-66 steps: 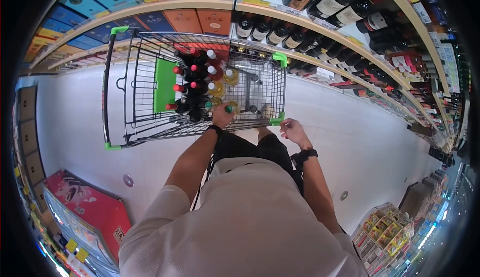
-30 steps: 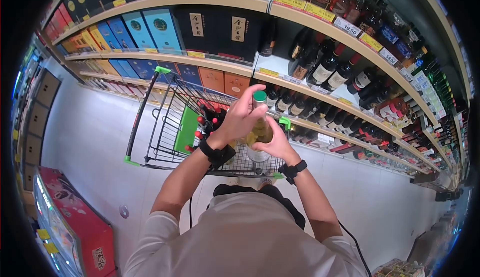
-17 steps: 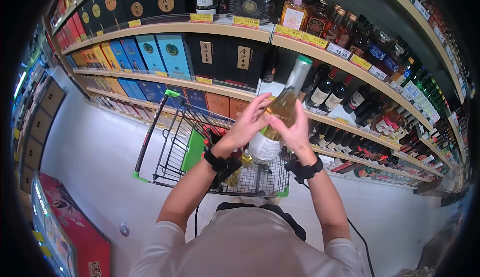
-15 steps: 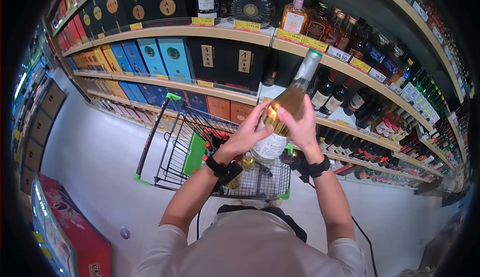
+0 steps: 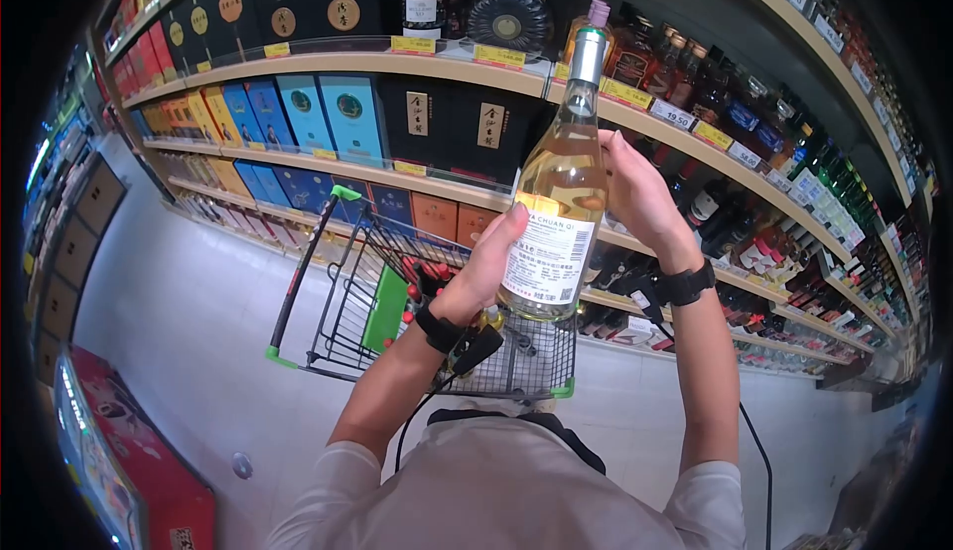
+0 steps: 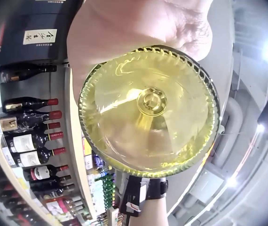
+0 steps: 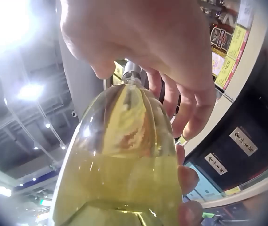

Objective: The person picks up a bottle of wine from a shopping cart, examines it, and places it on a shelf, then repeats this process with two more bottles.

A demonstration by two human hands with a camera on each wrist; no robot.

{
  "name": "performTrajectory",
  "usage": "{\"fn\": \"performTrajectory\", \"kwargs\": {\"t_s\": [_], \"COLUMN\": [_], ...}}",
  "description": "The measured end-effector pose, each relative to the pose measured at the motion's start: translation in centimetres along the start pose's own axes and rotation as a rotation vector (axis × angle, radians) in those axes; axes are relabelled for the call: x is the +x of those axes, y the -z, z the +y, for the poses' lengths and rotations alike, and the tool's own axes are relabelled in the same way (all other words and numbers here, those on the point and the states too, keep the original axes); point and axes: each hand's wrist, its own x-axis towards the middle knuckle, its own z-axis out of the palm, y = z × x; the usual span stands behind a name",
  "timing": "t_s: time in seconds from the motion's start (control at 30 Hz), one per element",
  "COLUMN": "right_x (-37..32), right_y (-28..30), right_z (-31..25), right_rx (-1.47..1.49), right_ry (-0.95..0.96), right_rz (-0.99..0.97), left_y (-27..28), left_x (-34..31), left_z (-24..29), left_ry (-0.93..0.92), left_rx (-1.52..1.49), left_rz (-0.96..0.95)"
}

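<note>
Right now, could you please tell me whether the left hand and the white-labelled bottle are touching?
Touching: in the head view, the left hand holds the white-labelled bottle, its thumb lying against the side facing the camera.

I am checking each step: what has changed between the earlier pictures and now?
The bottle has come up out of the cart and is gripped in the left hand. The right hand, holding it too a moment ago, has loosened beside it; whether it touches is unclear. The cart, with red-capped bottles inside, stays by the shelves.
</note>
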Motion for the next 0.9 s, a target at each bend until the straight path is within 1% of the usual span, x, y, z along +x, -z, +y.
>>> {"fn": "performTrajectory", "kwargs": {"t_s": [0.07, 0.13, 0.17, 0.27, 0.3, 0.4, 0.5, 0.6, 0.7, 0.8, 0.87, 0.9], "right_x": [0.5, 0.6, 0.5, 1.6, 1.5, 1.7, 1.8, 2.1, 1.8, 1.5, 1.4, 1.2], "right_y": [-0.2, -1.1, -2.0, -2.6, -3.0, -2.0, -1.5, -0.5, 0.1, -0.1, -0.5, -0.8], "right_z": [-0.5, -1.2, -1.5, 0.3, 0.1, 1.1, 1.6, 1.5, 1.5, 1.0, 0.6, 0.4], "right_rx": [-0.008, -0.054, -0.03, -0.128, -0.029, 0.03, 0.069, 0.124, 0.207, 0.278, 0.291, 0.296], "right_ry": [0.01, 0.032, 0.018, 0.089, 0.033, 0.03, 0.034, 0.006, 0.097, 0.204, 0.262, 0.271], "right_rz": [-0.027, -0.035, 0.043, 0.24, 0.253, 0.238, 0.251, 0.229, 0.154, 0.037, -0.016, -0.015], "left_y": [-0.8, -2.1, -2.8, -4.8, -4.3, -3.8, -3.7, -2.6, -1.1, -1.5, 0.0, -0.1], "left_x": [-0.3, -0.5, -0.4, 0.0, 0.0, -0.4, -0.8, -1.0, -1.4, -1.6, -1.6, -1.6], "left_z": [0.3, 0.9, 1.3, 1.6, 1.7, 1.7, 1.7, 1.6, 1.6, 1.7, 0.2, 0.3], "left_ry": [0.009, -0.028, -0.046, -0.102, -0.054, -0.005, -0.022, -0.058, -0.061, 0.041, 0.042, 0.034], "left_rx": [-0.078, 0.055, 0.123, 0.33, 0.279, 0.224, 0.27, 0.211, 0.113, -0.244, -0.256, -0.22], "left_rz": [-0.003, 0.058, 0.087, 0.202, 0.23, 0.292, 0.294, 0.254, 0.148, 0.016, -0.171, -0.201]}}
